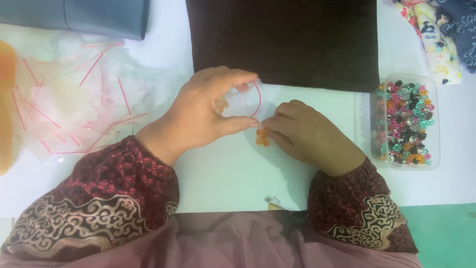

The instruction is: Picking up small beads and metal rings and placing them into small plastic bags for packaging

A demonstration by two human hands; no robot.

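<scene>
My left hand (203,111) holds a small clear zip bag (245,99) with a red seal strip, its mouth turned to the right; a few orange beads show inside it near my thumb. My right hand (307,134) rests on the white table (223,173) just right of the bag, fingertips pinched at the bag's mouth beside a small cluster of orange beads (263,136) lying on the table. Both arms wear dark red patterned sleeves.
A clear plastic box of mixed coloured beads (404,121) stands at the right. A dark brown cloth (282,42) lies at the back. A heap of empty clear zip bags (74,99) lies on the left. A grey pouch (79,17) and patterned fabric (436,30) lie at the far corners.
</scene>
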